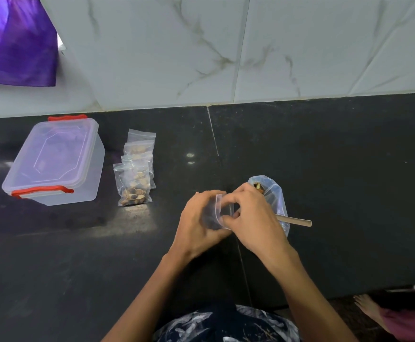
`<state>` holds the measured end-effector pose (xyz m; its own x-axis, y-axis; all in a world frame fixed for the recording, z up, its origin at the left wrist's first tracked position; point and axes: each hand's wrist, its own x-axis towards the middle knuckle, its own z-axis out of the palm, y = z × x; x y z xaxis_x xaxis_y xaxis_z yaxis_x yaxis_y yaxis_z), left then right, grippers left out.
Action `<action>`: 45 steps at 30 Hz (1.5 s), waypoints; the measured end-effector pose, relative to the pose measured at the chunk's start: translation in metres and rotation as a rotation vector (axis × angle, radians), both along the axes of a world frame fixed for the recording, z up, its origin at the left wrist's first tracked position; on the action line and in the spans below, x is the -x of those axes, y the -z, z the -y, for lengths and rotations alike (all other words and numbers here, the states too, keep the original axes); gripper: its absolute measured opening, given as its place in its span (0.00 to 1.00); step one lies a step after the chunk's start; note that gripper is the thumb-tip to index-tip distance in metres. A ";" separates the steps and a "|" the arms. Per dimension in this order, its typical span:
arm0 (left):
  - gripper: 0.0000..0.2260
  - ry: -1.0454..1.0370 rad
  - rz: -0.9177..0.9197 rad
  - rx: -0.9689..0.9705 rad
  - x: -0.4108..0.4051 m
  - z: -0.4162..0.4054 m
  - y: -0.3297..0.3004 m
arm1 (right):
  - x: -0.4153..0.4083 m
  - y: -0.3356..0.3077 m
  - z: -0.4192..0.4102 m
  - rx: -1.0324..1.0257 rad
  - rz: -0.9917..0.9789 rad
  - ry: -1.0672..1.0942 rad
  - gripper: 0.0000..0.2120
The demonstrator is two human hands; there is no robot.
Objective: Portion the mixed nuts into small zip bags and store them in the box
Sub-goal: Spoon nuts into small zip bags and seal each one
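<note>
A small clear zip bag (pixel 222 209) is held between both hands above the black counter. My left hand (pixel 198 223) grips its left side and my right hand (pixel 253 218) pinches its right edge near the mouth. I cannot tell what is inside the bag. Behind my right hand stands a larger clear plastic bag of mixed nuts (pixel 274 196), with a wooden spoon handle (pixel 295 221) sticking out to the right. Several filled zip bags (pixel 136 174) lie in a row at centre left. A clear plastic box (pixel 56 161) with red latches sits shut at the left.
The black stone counter (pixel 325 156) runs to a marble-tiled wall (pixel 226 45). A purple cloth (pixel 16 40) hangs at the top left. Another person's bare foot (pixel 366 307) shows on the floor at the bottom right.
</note>
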<state>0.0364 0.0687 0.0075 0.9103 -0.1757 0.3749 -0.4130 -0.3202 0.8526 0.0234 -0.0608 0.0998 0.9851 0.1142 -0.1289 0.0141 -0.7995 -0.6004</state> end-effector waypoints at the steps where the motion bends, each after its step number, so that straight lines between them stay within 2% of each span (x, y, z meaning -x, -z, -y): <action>1: 0.20 -0.015 -0.002 0.031 0.000 -0.001 0.000 | 0.000 -0.001 -0.001 -0.005 0.011 0.010 0.11; 4: 0.18 -0.044 -0.007 0.092 0.000 -0.002 -0.003 | -0.001 -0.003 -0.001 -0.004 0.051 0.046 0.09; 10: 0.28 -0.015 -0.001 0.148 0.001 0.005 -0.007 | 0.000 -0.009 -0.001 -0.057 0.067 0.004 0.05; 12: 0.24 -0.021 -0.010 0.172 0.003 0.008 -0.008 | 0.000 -0.013 0.006 -0.195 -0.004 -0.001 0.03; 14: 0.18 -0.055 -0.014 0.172 0.004 0.011 -0.009 | -0.002 -0.017 0.024 -0.336 -0.008 0.088 0.03; 15: 0.16 -0.074 -0.024 0.163 0.005 0.011 -0.009 | -0.004 -0.017 0.037 -0.307 0.041 0.171 0.02; 17: 0.15 -0.091 -0.056 0.140 0.006 0.011 -0.005 | -0.008 -0.015 0.067 -0.033 0.063 0.320 0.06; 19: 0.16 -0.094 -0.090 0.128 0.006 0.012 -0.001 | -0.009 -0.006 0.093 0.270 -0.129 0.365 0.16; 21: 0.19 -0.092 -0.130 0.131 0.006 0.016 0.000 | -0.009 0.006 0.106 0.367 -0.382 0.318 0.25; 22: 0.20 -0.088 -0.145 0.133 0.006 0.019 0.000 | -0.008 0.012 0.108 0.348 -0.468 0.303 0.27; 24: 0.21 -0.071 -0.169 0.133 0.007 0.024 -0.001 | -0.005 0.020 0.105 0.247 -0.487 0.312 0.24; 28: 0.24 -0.035 -0.225 0.145 0.008 0.033 0.002 | 0.001 0.031 0.099 -0.026 -0.232 0.432 0.08; 31: 0.25 0.016 -0.283 0.122 0.011 0.036 0.005 | 0.004 0.030 0.101 -0.165 -0.102 0.483 0.03; 35: 0.29 0.077 -0.358 0.074 0.014 0.038 0.010 | 0.004 0.018 0.106 -0.208 0.030 0.432 0.03; 38: 0.30 0.100 -0.391 0.025 0.013 0.038 0.012 | -0.001 0.008 0.106 0.018 0.068 0.282 0.04; 41: 0.30 0.106 -0.395 -0.017 0.013 0.040 0.013 | -0.008 -0.003 0.098 0.259 0.023 0.047 0.05; 45: 0.29 0.058 -0.359 -0.026 0.016 0.047 0.011 | -0.017 -0.012 0.087 0.419 -0.026 -0.143 0.06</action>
<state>0.0200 0.0213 -0.0039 0.9713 -0.2361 0.0278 -0.1067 -0.3283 0.9385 0.0403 -0.1473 0.1122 0.9588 0.1821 -0.2178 0.1319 -0.9651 -0.2263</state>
